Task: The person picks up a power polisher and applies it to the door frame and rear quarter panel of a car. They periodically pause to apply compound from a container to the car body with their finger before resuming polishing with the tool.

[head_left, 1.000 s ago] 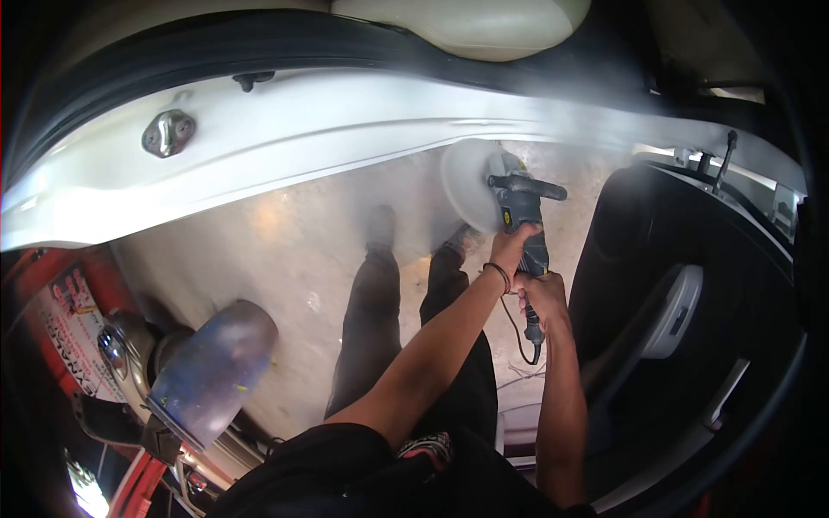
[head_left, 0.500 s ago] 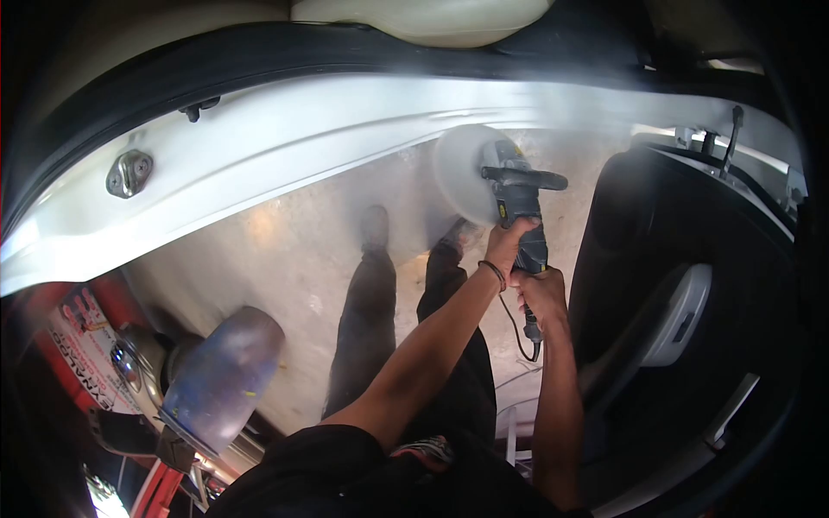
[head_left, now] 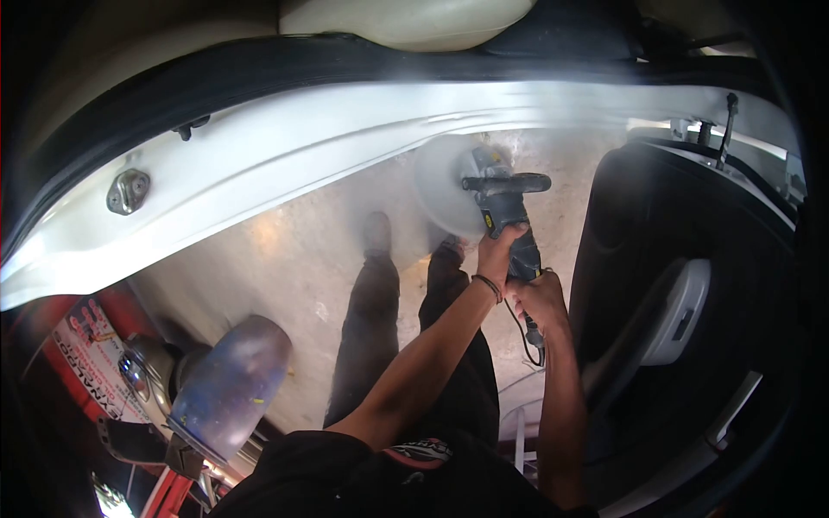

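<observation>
Both my hands hold a dark corded polisher [head_left: 508, 211] between my body and the car. My left hand [head_left: 498, 250] wraps round its body behind the head, a dark band on that wrist. Farther back, my right hand [head_left: 539, 300] grips the rear end, where the cord comes out. A round white pad [head_left: 449, 186], blurred, faces the white door sill [head_left: 285, 147] of the car, its upper edge close to the sill's lower edge. The black side handle [head_left: 518, 183] sticks out to the right with no hand on it.
An open car door [head_left: 691, 345] with a dark inner panel stands at the right. At lower left are a stained, rounded bluish-grey guard [head_left: 231, 384] and a red and white sign [head_left: 95, 345]. A metal door striker [head_left: 129, 191] juts from the car body. Pale floor [head_left: 302, 293] lies below.
The polisher and both hands have shifted slightly left along the sill. My grip on the tool stays the same.
</observation>
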`<state>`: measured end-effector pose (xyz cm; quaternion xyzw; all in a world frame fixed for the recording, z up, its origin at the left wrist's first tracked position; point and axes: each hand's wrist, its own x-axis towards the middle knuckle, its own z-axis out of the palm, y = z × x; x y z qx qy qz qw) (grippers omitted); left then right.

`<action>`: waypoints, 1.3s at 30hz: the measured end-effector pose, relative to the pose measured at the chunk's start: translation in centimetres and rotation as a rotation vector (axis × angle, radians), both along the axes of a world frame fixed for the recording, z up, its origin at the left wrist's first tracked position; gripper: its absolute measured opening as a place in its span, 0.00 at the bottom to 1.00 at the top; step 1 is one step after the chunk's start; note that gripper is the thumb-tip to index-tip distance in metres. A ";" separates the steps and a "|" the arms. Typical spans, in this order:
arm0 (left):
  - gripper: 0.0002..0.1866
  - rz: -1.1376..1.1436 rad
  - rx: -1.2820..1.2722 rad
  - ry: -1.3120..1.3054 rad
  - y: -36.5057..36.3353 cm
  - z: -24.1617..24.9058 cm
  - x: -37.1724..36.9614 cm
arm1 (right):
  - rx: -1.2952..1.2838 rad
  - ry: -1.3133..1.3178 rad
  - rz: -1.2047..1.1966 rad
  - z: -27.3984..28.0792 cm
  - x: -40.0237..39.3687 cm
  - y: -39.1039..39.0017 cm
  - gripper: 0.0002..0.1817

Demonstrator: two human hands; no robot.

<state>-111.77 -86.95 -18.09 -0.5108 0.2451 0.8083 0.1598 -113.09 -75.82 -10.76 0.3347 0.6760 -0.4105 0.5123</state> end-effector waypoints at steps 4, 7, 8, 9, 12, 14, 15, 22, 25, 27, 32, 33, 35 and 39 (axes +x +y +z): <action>0.25 -0.034 -0.010 0.019 0.7 -1.3 -0.7 | 0.032 0.033 -0.027 0.2 -0.4 -0.3 0.07; 0.27 -0.035 0.036 0.036 1.0 -1.9 -1.7 | 0.131 0.054 0.015 0.3 -1.6 -0.7 0.08; 0.27 -0.036 0.036 0.038 0.9 -1.9 -2.0 | 0.131 0.056 0.014 0.1 -1.8 -0.7 0.08; 0.26 -0.038 0.048 0.029 0.8 -1.9 -2.0 | 0.134 0.042 0.018 -0.1 -1.9 -0.6 0.08; 0.24 -0.017 0.061 0.018 0.1 -1.1 -2.1 | 0.119 0.019 0.029 -0.7 -1.5 -0.5 0.08; 0.23 0.002 0.062 0.009 -0.4 -0.4 -1.1 | 0.098 0.003 0.032 -0.4 -1.0 -0.6 0.08; 0.22 0.015 0.019 0.000 -0.7 -0.1 -0.5 | 0.053 -0.014 0.052 0.1 -1.0 -0.7 0.08; 0.23 -0.021 -0.112 -0.021 -1.2 1.2 2.5 | -0.064 -0.061 -0.022 2.0 1.2 -1.3 0.06; 0.23 -0.057 -0.064 -0.035 -1.1 1.1 2.6 | -0.026 -0.094 -0.046 1.6 1.7 -1.1 0.06; 0.22 -0.098 -0.101 -0.011 -0.8 0.3 1.9 | -0.033 -0.067 -0.083 0.8 1.7 -0.9 0.05; 0.21 -0.079 -0.022 0.049 -0.9 -1.6 0.1 | -0.001 0.014 -0.078 -1.3 1.0 -0.9 0.06; 0.22 -0.072 -0.019 0.050 -0.7 -1.8 -0.2 | 0.020 0.020 -0.074 -1.3 0.7 -1.0 0.06; 0.23 -0.083 0.003 0.041 -0.5 -2.3 -0.4 | 0.051 0.022 -0.072 -1.3 0.3 -0.9 0.07; 0.25 -0.088 0.097 0.077 1.1 -4.2 -0.9 | 0.143 0.084 -0.028 -2.4 0.7 0.3 0.11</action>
